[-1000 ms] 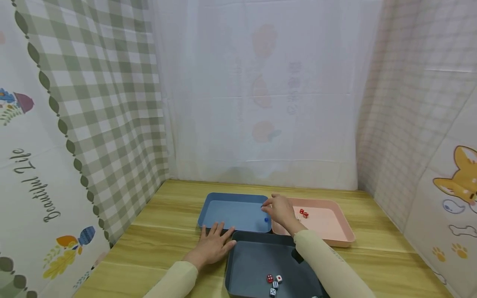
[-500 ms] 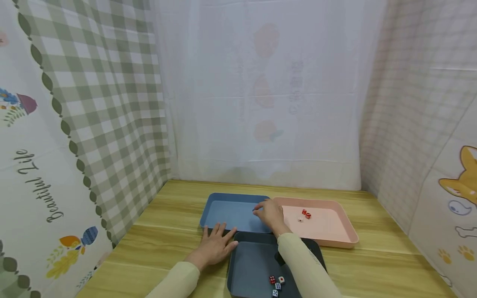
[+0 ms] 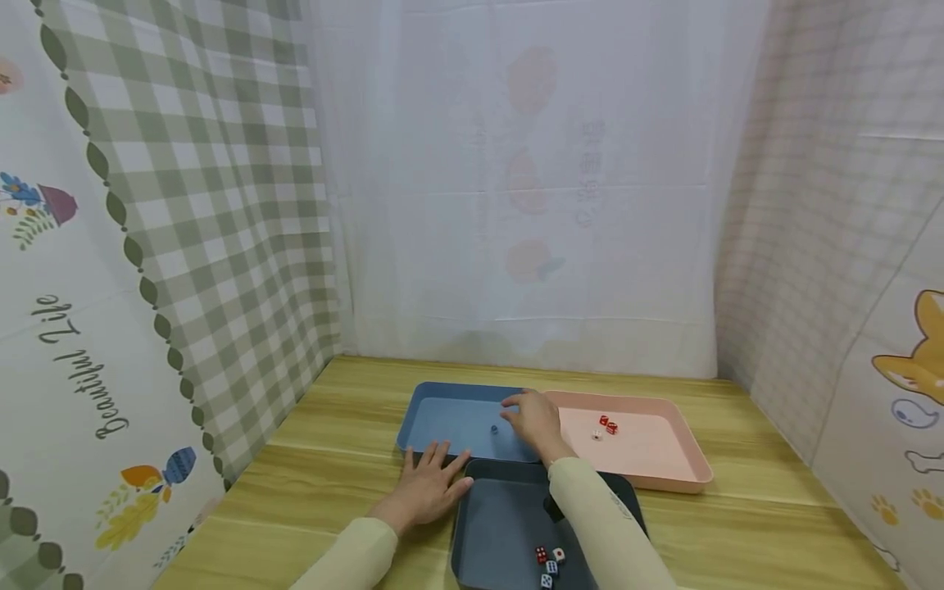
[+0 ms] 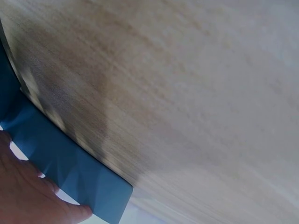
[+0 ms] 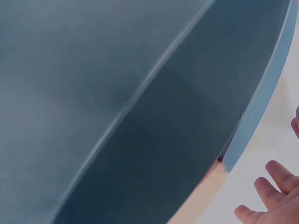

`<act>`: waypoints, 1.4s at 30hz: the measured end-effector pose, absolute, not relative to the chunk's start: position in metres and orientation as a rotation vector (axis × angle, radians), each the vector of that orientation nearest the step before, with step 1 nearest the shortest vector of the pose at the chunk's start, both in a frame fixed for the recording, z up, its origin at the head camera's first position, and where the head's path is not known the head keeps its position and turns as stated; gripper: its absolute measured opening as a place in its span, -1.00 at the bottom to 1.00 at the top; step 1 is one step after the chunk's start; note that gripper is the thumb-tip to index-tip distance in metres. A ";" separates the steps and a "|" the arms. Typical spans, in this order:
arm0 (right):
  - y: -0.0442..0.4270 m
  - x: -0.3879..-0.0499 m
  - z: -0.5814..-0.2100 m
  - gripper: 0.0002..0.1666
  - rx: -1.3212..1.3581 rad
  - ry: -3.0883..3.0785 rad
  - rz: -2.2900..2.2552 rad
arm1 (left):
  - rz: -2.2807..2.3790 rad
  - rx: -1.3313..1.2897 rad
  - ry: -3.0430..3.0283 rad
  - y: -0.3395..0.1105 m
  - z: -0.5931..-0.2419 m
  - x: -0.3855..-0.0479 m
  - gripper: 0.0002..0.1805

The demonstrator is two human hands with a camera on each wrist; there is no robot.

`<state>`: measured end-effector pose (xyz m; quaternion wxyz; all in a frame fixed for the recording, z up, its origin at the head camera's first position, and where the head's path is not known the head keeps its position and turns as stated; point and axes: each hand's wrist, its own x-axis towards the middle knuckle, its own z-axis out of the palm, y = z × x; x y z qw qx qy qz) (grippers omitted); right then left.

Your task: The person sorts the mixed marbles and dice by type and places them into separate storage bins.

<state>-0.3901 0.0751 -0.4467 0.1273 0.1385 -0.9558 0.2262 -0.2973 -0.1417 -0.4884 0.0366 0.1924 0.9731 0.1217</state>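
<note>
In the head view the left hand [image 3: 426,493] rests with fingers spread at the front rim of the blue tray [image 3: 442,392]; the left wrist view has its fingers [image 4: 35,186] against a blue tray wall [image 4: 70,163]. The right hand [image 3: 534,419] hovers over the blue tray's right part, thumb and forefinger apart. A small blue die [image 3: 495,428] lies in that tray, left of these fingertips. Several fingers of the right hand [image 5: 275,198] show loosely extended in the right wrist view, with nothing seen between them.
A pink tray [image 3: 664,442] at the right holds two red dice [image 3: 608,425] and a white one [image 3: 596,436]. In front stands a dark tray [image 3: 494,508] with several red and white dice [image 3: 546,565], partly under the right sleeve. Curtains surround the wooden table [image 3: 339,467].
Relative to the trays, the right hand has moved left over the blue tray, and its thumb and forefinger have parted. The blue die left of them has come into sight. The left hand stays put.
</note>
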 end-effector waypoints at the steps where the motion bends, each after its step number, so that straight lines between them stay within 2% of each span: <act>1: 0.077 -0.390 -0.446 -0.76 0.401 -2.783 0.664 | 0.369 0.591 2.991 -0.142 -0.488 -0.298 -0.31; 21: 0.124 -0.393 -0.427 -0.71 0.581 -2.880 0.663 | 0.370 0.591 2.979 -0.144 -0.487 -0.297 -0.31; 35: 0.145 -0.361 -0.420 -0.74 0.986 -2.721 0.596 | 0.384 0.610 2.994 -0.143 -0.488 -0.298 -0.31; 42: 0.161 -0.338 -0.428 -0.74 1.007 -2.754 0.654 | 0.378 0.597 2.982 -0.141 -0.484 -0.295 -0.31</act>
